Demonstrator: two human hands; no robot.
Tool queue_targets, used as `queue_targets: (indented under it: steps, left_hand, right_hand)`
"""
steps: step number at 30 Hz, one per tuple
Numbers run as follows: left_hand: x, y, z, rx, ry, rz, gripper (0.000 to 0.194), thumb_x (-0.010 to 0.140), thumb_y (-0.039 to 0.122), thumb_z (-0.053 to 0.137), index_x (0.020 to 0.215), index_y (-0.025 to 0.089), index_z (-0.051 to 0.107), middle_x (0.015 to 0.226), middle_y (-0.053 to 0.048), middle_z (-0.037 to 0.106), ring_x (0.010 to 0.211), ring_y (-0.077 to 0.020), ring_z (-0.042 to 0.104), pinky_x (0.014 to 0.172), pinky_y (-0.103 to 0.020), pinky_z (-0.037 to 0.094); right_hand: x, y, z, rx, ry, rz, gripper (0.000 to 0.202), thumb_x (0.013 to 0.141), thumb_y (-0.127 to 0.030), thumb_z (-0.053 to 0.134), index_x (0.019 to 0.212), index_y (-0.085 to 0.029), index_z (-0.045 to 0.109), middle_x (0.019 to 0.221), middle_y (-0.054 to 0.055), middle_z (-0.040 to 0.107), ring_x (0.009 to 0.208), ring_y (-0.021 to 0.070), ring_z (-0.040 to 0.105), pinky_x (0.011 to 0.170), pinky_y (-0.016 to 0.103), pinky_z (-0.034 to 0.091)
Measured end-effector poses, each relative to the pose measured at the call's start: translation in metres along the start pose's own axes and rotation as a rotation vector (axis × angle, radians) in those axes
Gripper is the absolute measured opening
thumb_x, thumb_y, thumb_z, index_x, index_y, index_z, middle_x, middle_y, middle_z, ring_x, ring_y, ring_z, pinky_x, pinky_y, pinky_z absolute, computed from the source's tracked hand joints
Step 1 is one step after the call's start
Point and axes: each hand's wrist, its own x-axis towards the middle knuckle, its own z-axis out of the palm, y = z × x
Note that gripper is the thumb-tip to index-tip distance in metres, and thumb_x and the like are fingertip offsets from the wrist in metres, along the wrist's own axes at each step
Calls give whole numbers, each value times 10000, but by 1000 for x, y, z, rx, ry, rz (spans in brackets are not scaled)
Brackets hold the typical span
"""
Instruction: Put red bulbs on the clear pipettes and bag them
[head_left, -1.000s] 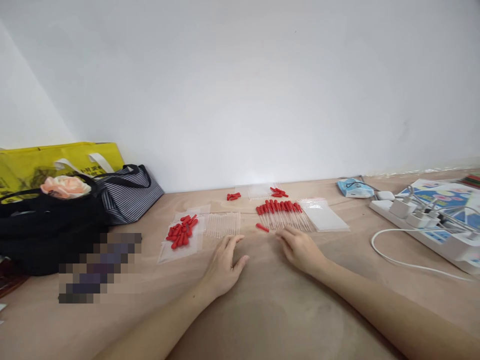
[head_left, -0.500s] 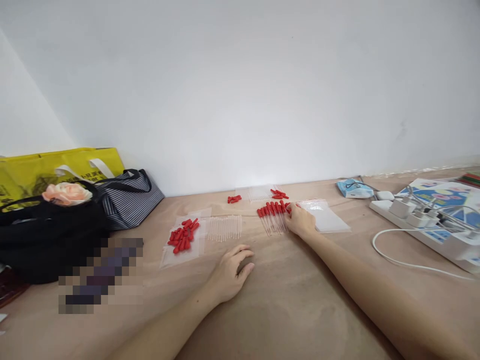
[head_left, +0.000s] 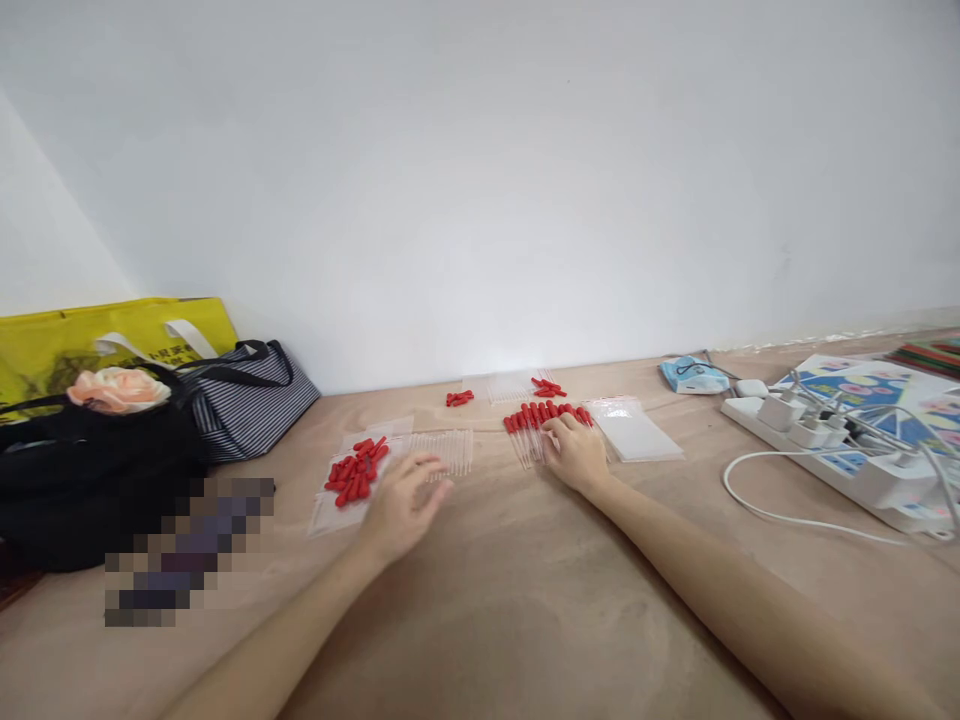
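My left hand [head_left: 405, 505], fingers apart and nothing in it, hovers between a pile of red rubber bulbs [head_left: 358, 472] on a clear plastic bag [head_left: 324, 515] and a row of thin clear tubes [head_left: 459, 448]. My right hand [head_left: 576, 452] lies over a row of droppers [head_left: 525, 425], clear tubes capped with red bulbs. Its fingers are loosely bent across them, with no dropper visibly gripped, and it covers part of the row. Just right of that row is a stack of clear zip bags [head_left: 637, 430].
Near the wall lie more red bulbs [head_left: 460, 398], clear tubes [head_left: 514, 387] and another bulb cluster [head_left: 549, 387]. A blue mask [head_left: 694, 375], a power strip [head_left: 795, 440] with cables and printed sheets [head_left: 847, 380] are on the right. Bags, including a striped one [head_left: 251, 405], stand left.
My left hand has moved left, toward the bulb pile and tubes. My right hand has shifted from the right end of the dropper row to lie over its middle. The view has turned slightly.
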Motion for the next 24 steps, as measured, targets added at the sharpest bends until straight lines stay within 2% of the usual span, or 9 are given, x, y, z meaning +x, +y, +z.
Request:
queue_targets:
  steps: [3, 5, 7, 10, 13, 16, 19, 24]
  left_hand:
    - [8, -51, -18, 140, 34, -155, 325, 783, 398, 437, 993, 197, 583, 1079, -69, 546, 1006, -238, 503, 889, -402, 381]
    - [9, -84, -25, 205, -6, -268, 409, 770, 463, 427, 1045, 195, 567, 1168, -80, 496, 1051, -262, 481, 905, -415, 367]
    - [7, -108, -29, 173, -88, -291, 482, 754, 509, 425, 1099, 191, 535, 1212, -83, 470, 1112, -258, 441, 941, -397, 342]
    - [4, -129, -27, 76, -162, -283, 569, 743, 543, 418, 1164, 166, 483, 1246, -101, 448, 1155, -250, 407, 964, -377, 323]
    - [5, -135, -21, 5, -199, -249, 598, 724, 557, 439, 1176, 167, 470, 1251, -100, 452, 1156, -249, 410, 969, -375, 320]
    - [8, -129, -12, -36, -225, -175, 577, 706, 538, 485, 1154, 175, 491, 1221, -94, 485, 1130, -243, 436, 969, -379, 320]
    - [12, -117, -2, -34, -233, -134, 506, 697, 502, 528, 1091, 184, 544, 1195, -95, 503, 1099, -248, 458, 949, -389, 340]
    - [21, -94, 11, -55, -191, -119, 397, 730, 413, 532, 1055, 187, 555, 1136, -84, 541, 1046, -225, 496, 916, -379, 372]
  right_hand:
    - [-4, -13, 5, 202, 3, -211, 173, 760, -154, 420, 858, -158, 563, 858, 71, 543, 819, 168, 513, 708, 264, 394]
    - [-4, -24, 11, 325, -15, -285, 170, 748, -131, 427, 855, -149, 558, 856, 74, 534, 808, 159, 510, 719, 265, 404]
    - [-1, -38, 18, 413, -42, -301, 167, 746, -140, 443, 865, -150, 559, 874, 74, 533, 826, 159, 506, 740, 275, 407]
    - [5, -61, 29, 462, -101, -274, 224, 744, -244, 505, 941, -158, 569, 970, 82, 538, 927, 181, 483, 818, 309, 381]
    - [13, -83, 38, 414, -206, -221, 479, 712, -443, 541, 1110, -178, 520, 1156, 109, 469, 1061, 237, 418, 887, 369, 331]
    - [19, -98, 44, 351, -311, -186, 643, 692, -582, 489, 1222, -224, 434, 1283, 114, 357, 1152, 284, 333, 915, 415, 293]
    - [22, -105, 47, 307, -381, -243, 662, 701, -621, 440, 1242, -240, 415, 1317, 112, 318, 1199, 299, 260, 937, 439, 258]
    - [20, -98, 45, 272, -399, -325, 594, 744, -591, 406, 1194, -210, 476, 1283, 127, 378, 1205, 298, 254, 958, 445, 238]
